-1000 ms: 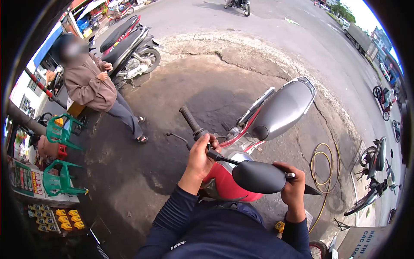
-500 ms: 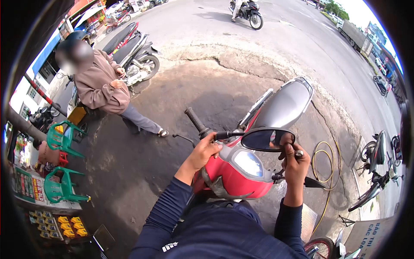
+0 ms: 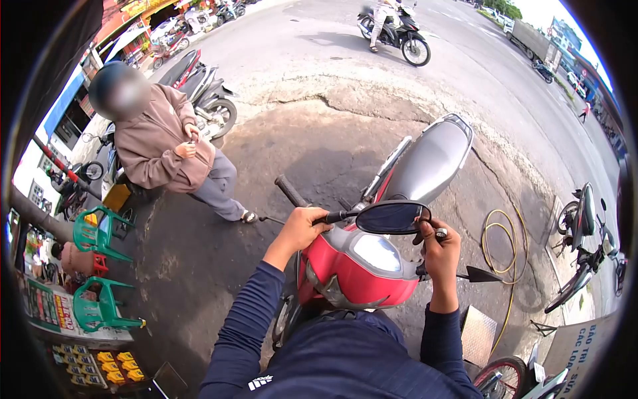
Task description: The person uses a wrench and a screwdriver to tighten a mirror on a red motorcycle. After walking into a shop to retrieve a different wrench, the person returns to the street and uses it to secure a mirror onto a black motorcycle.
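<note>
I stand at the front of a red motorbike (image 3: 355, 272) with a grey seat (image 3: 430, 163). My left hand (image 3: 300, 229) is closed around the base of the mirror stem by the left handlebar grip (image 3: 287, 191). My right hand (image 3: 438, 249) pinches the right edge of the black oval mirror (image 3: 391, 217), which now lies nearly flat above the headlight (image 3: 373, 251). A ring shows on a right finger.
A person in a brown hoodie (image 3: 159, 149) stands to the left near parked motorbikes (image 3: 206, 100). Two green plastic chairs (image 3: 100, 266) sit at far left. A yellow hose coil (image 3: 502, 246) lies on the right beside more motorbikes (image 3: 585, 253). A rider (image 3: 395, 26) passes on the road.
The mirror has swung from hanging low in front of the headlight up to a level position. The person in the hoodie stepped closer. The rider on the road moved right.
</note>
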Tool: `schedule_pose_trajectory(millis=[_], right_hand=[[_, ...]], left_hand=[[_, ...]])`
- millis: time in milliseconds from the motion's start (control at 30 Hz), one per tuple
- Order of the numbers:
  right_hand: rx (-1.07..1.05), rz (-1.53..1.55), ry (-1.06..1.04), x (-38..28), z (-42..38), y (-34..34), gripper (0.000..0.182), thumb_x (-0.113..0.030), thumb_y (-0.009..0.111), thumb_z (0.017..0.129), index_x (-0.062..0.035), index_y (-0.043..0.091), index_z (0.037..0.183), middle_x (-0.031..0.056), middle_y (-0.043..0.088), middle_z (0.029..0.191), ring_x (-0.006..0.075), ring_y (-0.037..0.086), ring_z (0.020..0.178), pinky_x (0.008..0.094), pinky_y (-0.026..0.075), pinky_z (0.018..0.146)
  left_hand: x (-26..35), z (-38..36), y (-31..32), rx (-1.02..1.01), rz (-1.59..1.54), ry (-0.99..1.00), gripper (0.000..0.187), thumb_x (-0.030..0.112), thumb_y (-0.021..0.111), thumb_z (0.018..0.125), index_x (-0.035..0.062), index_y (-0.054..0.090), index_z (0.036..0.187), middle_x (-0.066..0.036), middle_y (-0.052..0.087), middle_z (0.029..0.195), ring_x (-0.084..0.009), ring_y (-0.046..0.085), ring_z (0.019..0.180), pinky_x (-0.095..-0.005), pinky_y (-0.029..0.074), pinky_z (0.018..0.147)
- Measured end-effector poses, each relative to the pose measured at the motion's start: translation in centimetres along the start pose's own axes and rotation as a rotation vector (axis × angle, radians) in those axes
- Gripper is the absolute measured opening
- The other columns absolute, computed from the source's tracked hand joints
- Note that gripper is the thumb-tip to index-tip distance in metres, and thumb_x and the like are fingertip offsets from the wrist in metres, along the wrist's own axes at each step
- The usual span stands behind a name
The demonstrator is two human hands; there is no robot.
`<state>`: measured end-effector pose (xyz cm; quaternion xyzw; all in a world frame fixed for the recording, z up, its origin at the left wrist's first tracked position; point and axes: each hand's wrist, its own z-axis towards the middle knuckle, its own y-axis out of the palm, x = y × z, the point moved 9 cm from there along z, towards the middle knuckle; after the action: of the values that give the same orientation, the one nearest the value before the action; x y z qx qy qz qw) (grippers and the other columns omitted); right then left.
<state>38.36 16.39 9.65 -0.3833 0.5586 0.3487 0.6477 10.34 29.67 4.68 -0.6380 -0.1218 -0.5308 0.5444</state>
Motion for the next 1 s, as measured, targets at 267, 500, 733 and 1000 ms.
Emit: schedule_pose_trajectory(millis=[267, 500, 733, 1000], right_hand=[[-0.113, 0.098, 0.197, -0.2, -6.4, -0.2, 0.021, -0.007, 0.064, 0.094, 0.0045, 0.067, 0.111, 0.0068, 0.070, 0.079, 0.0017, 0.045, 0.051, 0.0198, 0.035, 0.044], [-0.137, 0.032, 0.132, -4.8, 1.3, 5.0, 0.035, -0.031, 0.060, 0.095, 0.0026, 0.067, 0.098, 0.0060, 0.066, 0.072, 0.0063, 0.045, 0.051, 0.0277, 0.035, 0.046], [-0.468, -0.488, -0.444, -16.1, 4.8, 24.7, 0.040, -0.034, 0.076, 0.080, 0.0056, 0.069, 0.079, 0.0192, 0.068, 0.069, 0.0268, 0.068, 0.065, 0.0393, 0.052, 0.064], [-1.323, -1.163, -0.597, -14.0, -17.2, 30.0, 0.031, -0.022, 0.071, 0.073, 0.0042, 0.074, 0.089, 0.0265, 0.069, 0.082, 0.0449, 0.069, 0.079, 0.0542, 0.054, 0.066]], left_hand=[[2.7, -4.0, -0.9, 0.191, 0.154, 0.288, 0.022, -0.001, 0.068, 0.075, 0.0010, 0.068, 0.097, -0.015, 0.071, 0.094, -0.0361, 0.067, 0.088, -0.0424, 0.054, 0.078], [1.6, -7.1, -1.7, 0.282, 0.144, 0.229, 0.019, -0.002, 0.067, 0.074, 0.0015, 0.066, 0.093, -0.015, 0.069, 0.092, -0.0372, 0.066, 0.086, -0.0433, 0.052, 0.078], [-2.8, -10.0, -2.0, 0.336, 0.012, 0.047, 0.022, 0.011, 0.082, 0.075, 0.0028, 0.065, 0.088, -0.013, 0.068, 0.085, -0.0294, 0.066, 0.076, -0.0381, 0.050, 0.069], [-1.3, -8.0, -2.8, 0.363, 0.146, 0.302, 0.021, 0.011, 0.078, 0.073, 0.0089, 0.068, 0.092, -0.007, 0.070, 0.086, -0.0295, 0.064, 0.087, -0.0416, 0.046, 0.078]])
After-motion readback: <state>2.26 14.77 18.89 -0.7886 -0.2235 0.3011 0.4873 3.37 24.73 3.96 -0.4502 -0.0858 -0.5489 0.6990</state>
